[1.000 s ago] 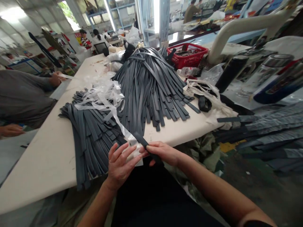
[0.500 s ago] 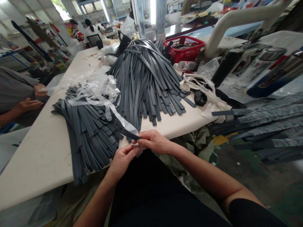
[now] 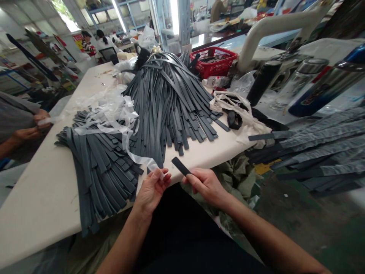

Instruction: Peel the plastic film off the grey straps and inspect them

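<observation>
Near the table's front edge, my left hand (image 3: 154, 187) pinches the end of a translucent white ribbon (image 3: 142, 159). That ribbon trails back to a tangle of the same ribbon (image 3: 114, 110) on the strips. My right hand (image 3: 207, 184) is closed round a dark grey strap (image 3: 180, 165), whose squared tip points up and left; its other end is hidden. The hands are apart. To the left of them lies a fanned pile of grey straps (image 3: 105, 171). Beyond is a larger bundle of grey straps (image 3: 162, 102), tied at its far end.
A red basket (image 3: 216, 62), plastic bottle (image 3: 215, 82), cream cloth scraps (image 3: 245, 114) and flasks (image 3: 319, 87) stand along the right of the white table (image 3: 42, 198). Plastic-wrapped straps (image 3: 319, 144) jut in at right. Another person's hands (image 3: 31, 127) are at the left edge.
My hands have drawn apart. The ribbon end has gone with my left hand, while my right hand has moved right with the strap. The view has shifted slightly.
</observation>
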`<action>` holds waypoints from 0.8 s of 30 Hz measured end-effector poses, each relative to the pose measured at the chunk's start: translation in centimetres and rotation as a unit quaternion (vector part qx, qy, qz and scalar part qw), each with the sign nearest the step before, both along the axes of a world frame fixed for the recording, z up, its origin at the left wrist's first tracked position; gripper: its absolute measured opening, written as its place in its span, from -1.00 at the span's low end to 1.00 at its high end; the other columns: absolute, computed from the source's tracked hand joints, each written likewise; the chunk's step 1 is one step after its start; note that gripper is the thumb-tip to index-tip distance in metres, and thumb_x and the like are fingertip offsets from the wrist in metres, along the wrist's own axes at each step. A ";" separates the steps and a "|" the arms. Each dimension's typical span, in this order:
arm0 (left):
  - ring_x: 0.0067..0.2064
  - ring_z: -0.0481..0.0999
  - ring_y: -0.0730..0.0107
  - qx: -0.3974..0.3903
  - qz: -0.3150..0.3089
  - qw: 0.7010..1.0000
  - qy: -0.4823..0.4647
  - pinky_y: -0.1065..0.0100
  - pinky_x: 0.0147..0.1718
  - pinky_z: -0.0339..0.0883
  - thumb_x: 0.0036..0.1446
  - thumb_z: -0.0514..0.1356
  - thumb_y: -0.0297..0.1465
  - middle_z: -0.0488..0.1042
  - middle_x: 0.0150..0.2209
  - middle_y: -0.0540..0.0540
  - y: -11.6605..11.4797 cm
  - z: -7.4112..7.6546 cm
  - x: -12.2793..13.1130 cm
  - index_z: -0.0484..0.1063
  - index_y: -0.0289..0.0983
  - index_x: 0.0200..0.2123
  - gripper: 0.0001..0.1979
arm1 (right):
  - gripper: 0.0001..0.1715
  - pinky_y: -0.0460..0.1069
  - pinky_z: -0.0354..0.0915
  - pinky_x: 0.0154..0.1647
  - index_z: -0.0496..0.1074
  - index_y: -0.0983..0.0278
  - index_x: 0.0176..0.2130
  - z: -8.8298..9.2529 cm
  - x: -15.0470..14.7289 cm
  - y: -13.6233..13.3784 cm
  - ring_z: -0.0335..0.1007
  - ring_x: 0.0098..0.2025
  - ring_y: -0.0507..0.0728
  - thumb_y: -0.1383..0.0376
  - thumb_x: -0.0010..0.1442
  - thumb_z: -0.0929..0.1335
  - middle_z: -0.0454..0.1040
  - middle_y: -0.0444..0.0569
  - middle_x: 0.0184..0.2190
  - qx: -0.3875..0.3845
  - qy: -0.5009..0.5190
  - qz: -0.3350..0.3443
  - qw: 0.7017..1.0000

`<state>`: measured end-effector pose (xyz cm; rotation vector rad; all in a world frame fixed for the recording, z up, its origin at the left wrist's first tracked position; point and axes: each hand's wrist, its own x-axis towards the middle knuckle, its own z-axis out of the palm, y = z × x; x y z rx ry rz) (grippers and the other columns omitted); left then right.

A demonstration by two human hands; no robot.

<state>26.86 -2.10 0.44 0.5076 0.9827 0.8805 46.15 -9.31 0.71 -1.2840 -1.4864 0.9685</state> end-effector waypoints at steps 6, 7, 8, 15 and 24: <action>-0.31 0.60 0.45 0.002 -0.010 0.999 -0.035 0.43 -0.29 0.55 -0.25 0.55 -0.18 0.62 -0.32 0.04 0.6 -0.7 0.7 0.53 -0.26 -0.38 -0.59 | -0.60 -0.06 0.15 -0.37 0.45 0.31 -0.39 -1.3 -1.4 -2.4 0.28 -0.43 0.04 0.21 0.38 0.20 0.36 -0.09 -0.48 0.026 -0.084 0.017 0.996; -0.30 0.61 0.45 0.007 -0.017 0.999 -0.027 0.43 -0.28 0.55 -0.19 0.53 -0.17 0.62 -0.30 0.03 0.6 -0.8 0.7 0.53 -0.25 -0.36 -0.61 | -0.60 -0.06 0.14 -0.37 0.45 0.31 -0.39 -1.5 -1.6 -2.4 0.26 -0.44 0.03 0.21 0.38 0.20 0.35 -0.09 -0.48 0.023 -0.088 0.018 0.996; -0.28 0.61 0.44 0.011 -0.024 0.999 -0.018 0.42 -0.27 0.55 -0.13 0.51 -0.16 0.62 -0.28 0.03 0.6 -0.8 0.7 0.53 -0.24 -0.34 -0.63 | -0.61 -0.07 0.13 -0.38 0.44 0.31 -0.40 -1.7 -1.8 -2.2 0.26 -0.45 0.03 0.21 0.37 0.21 0.35 -0.10 -0.48 0.020 -0.092 0.019 0.995; -0.32 0.59 0.40 0.014 -0.060 0.998 -0.012 0.47 -0.38 0.49 -0.33 0.57 -0.16 0.62 -0.35 -0.04 -1.2 -1.0 1.5 0.57 -0.31 -0.37 -0.52 | -0.61 -0.09 0.14 -0.42 0.42 0.30 -0.42 -1.8 -2.7 -0.5 0.26 -0.49 0.02 0.19 0.36 0.22 0.35 -0.13 -0.53 -0.027 -0.048 0.023 0.998; -0.29 0.60 0.35 -0.014 -0.003 1.000 -0.004 0.36 -0.20 0.49 -0.30 0.56 -0.15 0.63 -0.32 -0.13 -3.3 -3.5 1.4 0.60 -0.34 -0.35 -0.52 | -0.49 -0.03 0.28 -0.40 0.46 0.30 -0.27 -8.7 1.4 -8.6 0.40 -0.42 0.11 -0.06 0.32 0.23 0.46 -0.05 -0.44 -0.213 0.051 0.071 0.973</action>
